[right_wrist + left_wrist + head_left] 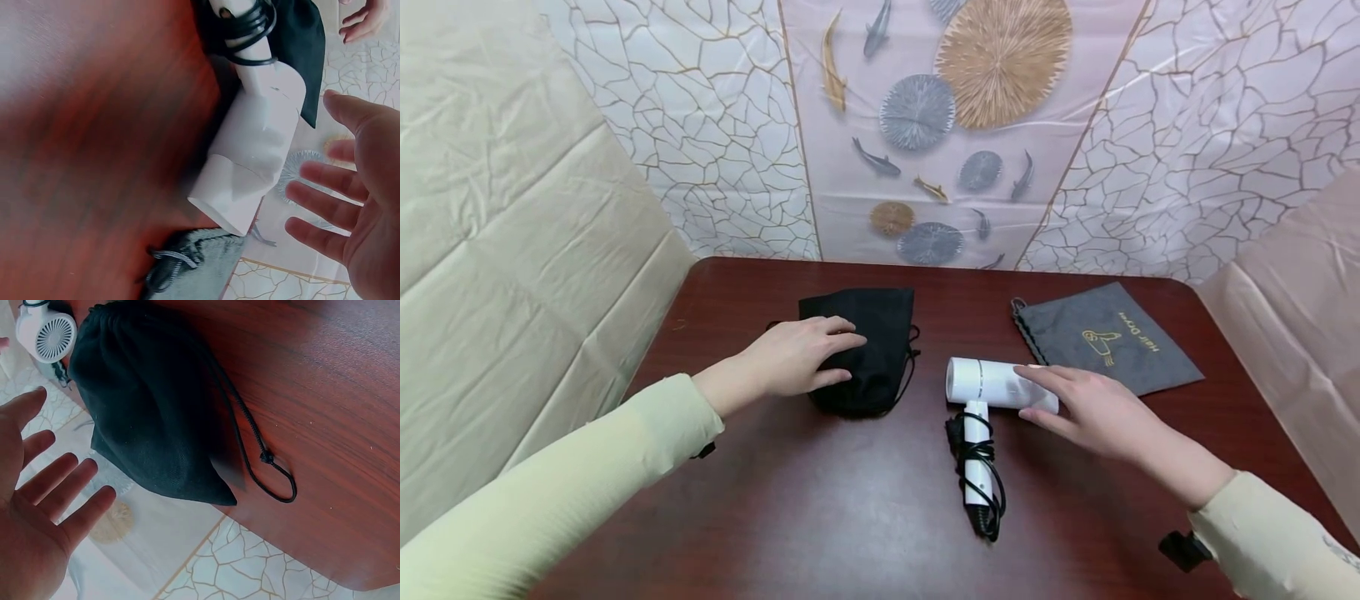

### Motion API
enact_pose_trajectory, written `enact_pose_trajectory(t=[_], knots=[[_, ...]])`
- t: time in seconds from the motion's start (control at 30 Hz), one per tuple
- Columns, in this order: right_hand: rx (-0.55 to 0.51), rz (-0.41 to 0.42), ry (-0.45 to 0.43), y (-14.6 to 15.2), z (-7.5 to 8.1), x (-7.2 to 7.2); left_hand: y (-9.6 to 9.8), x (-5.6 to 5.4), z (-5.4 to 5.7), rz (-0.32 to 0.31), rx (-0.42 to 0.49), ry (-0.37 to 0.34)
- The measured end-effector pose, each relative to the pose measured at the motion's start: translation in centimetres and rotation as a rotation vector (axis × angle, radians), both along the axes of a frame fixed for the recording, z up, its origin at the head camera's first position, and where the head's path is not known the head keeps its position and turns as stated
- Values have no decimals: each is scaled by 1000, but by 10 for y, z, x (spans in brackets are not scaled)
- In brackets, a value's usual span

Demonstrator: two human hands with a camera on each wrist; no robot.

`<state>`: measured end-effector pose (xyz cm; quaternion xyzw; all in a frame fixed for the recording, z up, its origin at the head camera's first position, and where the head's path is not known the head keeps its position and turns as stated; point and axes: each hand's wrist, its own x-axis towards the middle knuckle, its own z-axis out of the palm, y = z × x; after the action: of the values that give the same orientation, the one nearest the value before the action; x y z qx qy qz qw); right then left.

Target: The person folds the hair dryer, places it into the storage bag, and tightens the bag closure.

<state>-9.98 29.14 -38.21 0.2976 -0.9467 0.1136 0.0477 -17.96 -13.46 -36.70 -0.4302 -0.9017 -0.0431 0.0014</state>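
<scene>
A white hair dryer [1000, 383] lies on the table, its black cord [981, 454] wound round the handle. Over the right end of its barrel hovers my right hand [1093, 408], fingers spread and relaxed; the right wrist view shows a gap between that hand and the dryer [256, 137]. To the left lies a black drawstring bag [880, 367], bulging with something hidden inside. My left hand [801, 354] is above this bag with its fingers loosely extended. In the left wrist view, the fingers stand apart from the black bag [144, 406].
A flat grey drawstring pouch [1112, 337] printed "Hair Dryer" lies at the table's back right. The dark red wooden table [820, 517] meets a patterned cloth backdrop [730, 133] behind, with pale cloth walls at both sides.
</scene>
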Motion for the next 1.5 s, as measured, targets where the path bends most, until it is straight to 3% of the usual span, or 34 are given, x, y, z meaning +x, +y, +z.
enact_pose_trajectory(t=[0.2,0.4,0.67,0.83,1.07,1.5], knots=[[-10,-51,-21,-1,-4,15,0,4,-3,-20,-8,-6],[-23,-50,-10,-9,-13,28,2,8,-5,-62,-5,0],[19,25,142,-27,-27,41,6,10,-7,-80,3,10],[21,0,121,-40,-35,44,9,12,-9,-89,3,4],[104,8,200,-58,-40,49,11,14,-14,-108,12,0],[215,-19,159,-73,-47,50,14,14,-19,-118,19,9]])
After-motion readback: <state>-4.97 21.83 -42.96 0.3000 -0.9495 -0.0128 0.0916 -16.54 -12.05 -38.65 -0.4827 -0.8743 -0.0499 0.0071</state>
